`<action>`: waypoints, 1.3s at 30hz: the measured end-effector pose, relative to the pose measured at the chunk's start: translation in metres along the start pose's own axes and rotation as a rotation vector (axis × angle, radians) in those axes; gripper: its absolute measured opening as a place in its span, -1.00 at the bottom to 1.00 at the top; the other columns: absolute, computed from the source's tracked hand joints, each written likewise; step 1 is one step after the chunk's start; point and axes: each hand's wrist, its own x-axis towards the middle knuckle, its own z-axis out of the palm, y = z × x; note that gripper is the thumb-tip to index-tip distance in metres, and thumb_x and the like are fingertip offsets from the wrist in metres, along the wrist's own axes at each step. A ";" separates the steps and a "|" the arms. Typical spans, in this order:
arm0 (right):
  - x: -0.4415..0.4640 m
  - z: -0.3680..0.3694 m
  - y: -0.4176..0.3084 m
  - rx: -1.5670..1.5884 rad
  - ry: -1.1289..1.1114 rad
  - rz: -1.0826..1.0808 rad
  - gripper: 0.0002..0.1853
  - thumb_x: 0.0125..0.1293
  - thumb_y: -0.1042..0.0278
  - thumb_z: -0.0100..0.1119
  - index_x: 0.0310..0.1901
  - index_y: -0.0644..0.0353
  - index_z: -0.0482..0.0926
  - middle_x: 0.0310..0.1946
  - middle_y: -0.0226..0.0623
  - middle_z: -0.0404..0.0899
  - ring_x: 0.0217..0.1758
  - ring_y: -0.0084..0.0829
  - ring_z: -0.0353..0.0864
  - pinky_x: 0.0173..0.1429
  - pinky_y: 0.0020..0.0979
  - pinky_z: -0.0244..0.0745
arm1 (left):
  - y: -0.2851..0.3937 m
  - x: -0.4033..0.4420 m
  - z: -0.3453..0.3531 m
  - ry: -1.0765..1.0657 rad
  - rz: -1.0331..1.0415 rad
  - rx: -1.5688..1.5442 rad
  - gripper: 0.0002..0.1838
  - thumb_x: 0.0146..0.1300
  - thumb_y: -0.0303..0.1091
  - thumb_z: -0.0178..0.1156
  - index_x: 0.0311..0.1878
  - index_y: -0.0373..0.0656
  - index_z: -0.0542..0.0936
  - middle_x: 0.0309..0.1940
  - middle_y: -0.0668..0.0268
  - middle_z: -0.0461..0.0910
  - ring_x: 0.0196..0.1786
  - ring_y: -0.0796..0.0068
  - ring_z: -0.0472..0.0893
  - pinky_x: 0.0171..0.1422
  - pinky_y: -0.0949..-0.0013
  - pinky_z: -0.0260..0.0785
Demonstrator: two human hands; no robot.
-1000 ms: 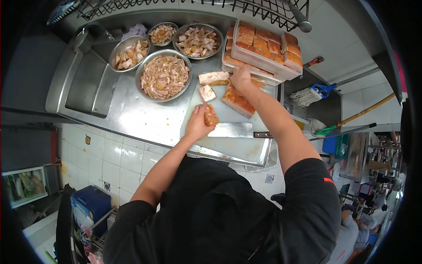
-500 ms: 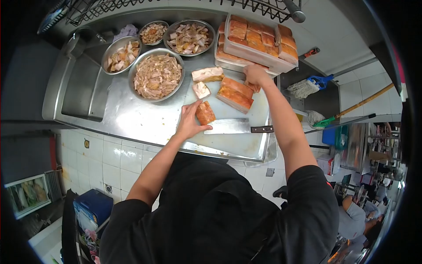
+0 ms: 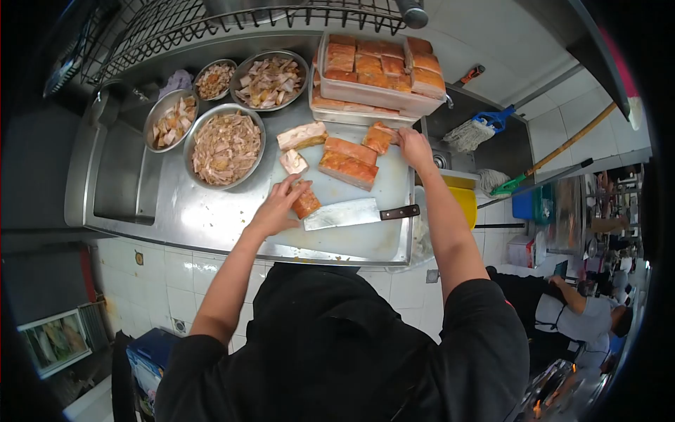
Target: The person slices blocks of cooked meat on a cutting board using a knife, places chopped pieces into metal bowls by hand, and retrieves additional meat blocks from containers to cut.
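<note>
A small block of cooked pork belly (image 3: 306,204), orange-brown on top, lies on the white cutting board (image 3: 351,243). My left hand (image 3: 274,207) is curled over its left side, fingers on the meat. At the board's far right, my right hand (image 3: 416,149) pinches the edge of another pork belly piece (image 3: 377,138). Between the hands rest two larger slabs (image 3: 348,163) side by side, plus a pale strip (image 3: 302,135) and a pale chunk (image 3: 294,162). A cleaver (image 3: 342,214) with a dark handle lies flat in front of them, untouched.
Stacked plastic tubs (image 3: 380,98) of pork blocks stand behind the board. Metal bowls of cut meat, including a large one (image 3: 225,148), sit left, beside a sink (image 3: 126,183). A wire rack (image 3: 246,28) hangs above. Mops (image 3: 471,133) stand right; a co-worker (image 3: 569,309) is behind.
My right hand has drawn back from beside the tubs and now grips the edge of a pork piece. My left hand stays at the small block. The view has shifted.
</note>
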 end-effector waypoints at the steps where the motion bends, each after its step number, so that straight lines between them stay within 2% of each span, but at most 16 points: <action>1: -0.005 0.000 0.003 0.001 0.056 -0.034 -0.87 0.42 0.35 0.08 -0.13 0.18 0.55 -0.09 -0.03 0.67 0.05 0.07 0.64 0.09 0.03 0.52 | -0.001 0.005 -0.006 -0.047 0.061 0.207 -0.07 -0.06 -0.38 0.52 0.47 0.12 0.37 0.47 0.24 0.28 0.48 0.04 0.31 0.54 0.07 0.23; 3: -0.018 -0.001 0.006 0.007 0.113 -0.055 -0.86 0.44 0.33 0.04 -0.16 0.18 0.55 -0.11 -0.02 0.66 0.01 0.09 0.64 0.10 0.07 0.51 | -0.003 0.015 -0.011 -0.105 0.130 0.417 -0.18 0.01 -0.46 0.43 0.42 0.13 0.44 0.46 0.29 0.32 0.49 0.08 0.30 0.51 0.08 0.26; 5: -0.026 -0.007 0.005 0.048 0.259 -0.083 -0.92 0.38 0.44 0.12 -0.17 0.24 0.53 -0.18 0.02 0.59 -0.08 0.11 0.62 -0.03 0.02 0.54 | -0.004 0.028 -0.016 -0.061 0.429 0.608 -0.34 0.09 -0.54 0.29 0.33 0.07 0.52 0.33 0.35 0.49 0.45 0.14 0.36 0.41 0.12 0.35; 9: -0.062 -0.031 -0.012 0.172 0.403 -0.051 -0.92 0.43 0.43 0.10 -0.14 0.23 0.52 -0.19 -0.04 0.58 -0.08 0.11 0.63 -0.05 0.00 0.55 | 0.002 0.032 -0.019 -0.273 0.318 0.451 -0.41 0.13 -0.41 0.34 0.29 -0.09 0.52 0.16 0.20 0.58 0.36 0.10 0.45 0.32 0.06 0.39; 12: -0.108 -0.044 -0.049 0.273 0.526 -0.077 -0.90 0.37 0.53 0.16 -0.11 0.26 0.51 -0.19 -0.02 0.56 -0.10 0.09 0.61 -0.07 -0.04 0.55 | 0.003 0.010 0.004 -0.020 0.031 0.372 -0.30 0.08 -0.25 0.46 0.29 -0.26 0.47 0.02 0.06 0.62 0.24 0.05 0.51 0.28 0.03 0.40; 14: -0.134 -0.038 -0.077 0.320 0.690 -0.221 -0.83 0.30 0.62 0.20 -0.10 0.31 0.49 -0.17 -0.01 0.53 -0.12 0.06 0.58 -0.07 -0.06 0.55 | -0.003 -0.002 0.027 0.300 -0.210 0.185 -0.14 0.00 -0.08 0.57 0.29 -0.35 0.43 0.01 -0.05 0.58 0.17 -0.04 0.52 0.23 0.02 0.41; 19: -0.170 -0.020 -0.139 0.391 0.608 -0.297 -0.75 0.18 0.69 0.25 -0.11 0.35 0.48 -0.16 -0.01 0.51 -0.11 0.03 0.58 -0.07 -0.10 0.56 | 0.031 -0.012 0.038 0.490 -0.219 0.446 -0.09 0.03 -0.03 0.57 0.37 -0.26 0.38 0.06 -0.09 0.46 0.07 -0.13 0.49 0.18 0.01 0.41; 21: -0.177 -0.014 -0.155 0.433 0.584 -0.337 -0.72 0.15 0.70 0.27 -0.11 0.36 0.48 -0.16 -0.02 0.52 -0.10 0.02 0.58 -0.07 -0.12 0.56 | 0.047 -0.011 0.038 0.615 0.074 0.335 -0.21 0.21 -0.11 0.49 0.42 -0.19 0.35 0.17 -0.08 0.43 0.09 0.03 0.55 0.14 0.08 0.48; 22: -0.180 -0.014 -0.163 0.436 0.573 -0.400 -0.71 0.12 0.71 0.28 -0.11 0.36 0.47 -0.16 -0.02 0.51 -0.09 0.02 0.58 -0.08 -0.13 0.57 | 0.055 -0.010 0.042 0.610 0.066 0.342 -0.21 0.21 -0.11 0.49 0.42 -0.19 0.35 0.17 -0.08 0.43 0.09 0.03 0.55 0.14 0.08 0.48; 24: -0.186 -0.007 -0.176 0.449 0.537 -0.499 -0.71 0.10 0.69 0.31 -0.13 0.37 0.48 -0.15 -0.04 0.52 -0.08 -0.01 0.58 -0.06 -0.15 0.58 | 0.065 -0.008 0.048 0.240 -0.219 -1.214 -0.38 0.42 -0.19 0.33 0.44 -0.14 0.35 0.20 0.03 0.49 0.09 0.24 0.62 0.09 0.22 0.55; 27: -0.195 -0.011 -0.187 0.626 0.314 -0.530 -0.75 0.17 0.58 0.33 -0.13 0.36 0.51 -0.16 -0.06 0.53 -0.07 -0.01 0.57 0.01 -0.13 0.56 | 0.052 -0.003 0.050 0.033 -0.158 -1.578 -0.49 0.53 -0.26 0.19 0.45 -0.14 0.35 0.20 0.11 0.55 0.07 0.39 0.66 0.08 0.34 0.58; 29: -0.193 -0.010 -0.160 0.660 0.237 -0.504 -0.77 0.25 0.44 0.33 -0.10 0.33 0.57 -0.13 -0.07 0.55 -0.04 0.00 0.58 0.08 -0.14 0.53 | 0.045 -0.005 0.054 0.042 -0.146 -1.560 -0.50 0.52 -0.27 0.18 0.44 -0.12 0.35 0.14 0.12 0.60 0.07 0.36 0.68 0.10 0.31 0.58; 31: -0.188 -0.002 -0.122 0.337 0.150 -0.306 -0.67 0.29 0.32 0.34 0.02 0.27 0.57 -0.04 -0.09 0.55 0.06 -0.05 0.56 0.15 -0.11 0.46 | 0.039 -0.009 0.054 0.066 -0.173 -1.552 -0.50 0.52 -0.27 0.17 0.44 -0.13 0.36 0.19 0.10 0.58 0.09 0.29 0.68 0.11 0.30 0.58; 32: -0.189 -0.002 -0.108 0.334 0.146 -0.301 -0.67 0.29 0.32 0.34 0.02 0.27 0.57 -0.04 -0.09 0.55 0.06 -0.05 0.56 0.15 -0.11 0.46 | 0.039 -0.011 0.052 0.075 -0.188 -1.530 -0.51 0.52 -0.27 0.14 0.44 -0.13 0.34 0.19 0.08 0.57 0.11 0.22 0.68 0.16 0.23 0.56; 34: -0.192 -0.001 -0.087 -0.133 -0.002 -0.301 -0.61 0.31 0.21 0.32 0.08 0.23 0.52 0.02 -0.15 0.53 0.15 -0.12 0.51 0.20 -0.07 0.41 | 0.031 -0.012 0.050 0.037 -0.180 -1.583 -0.49 0.51 -0.28 0.11 0.45 -0.12 0.32 0.20 0.07 0.57 0.10 0.19 0.68 0.19 0.19 0.54; 39: -0.205 0.004 -0.064 -0.239 -0.189 -0.333 -0.62 0.34 0.14 0.25 0.03 0.24 0.48 -0.01 -0.17 0.52 0.20 -0.16 0.49 0.22 -0.03 0.40 | 0.039 -0.002 0.042 -0.002 -0.192 -1.483 -0.54 0.44 -0.27 0.07 0.35 -0.10 0.31 0.19 -0.06 0.55 0.05 0.06 0.68 0.23 0.09 0.52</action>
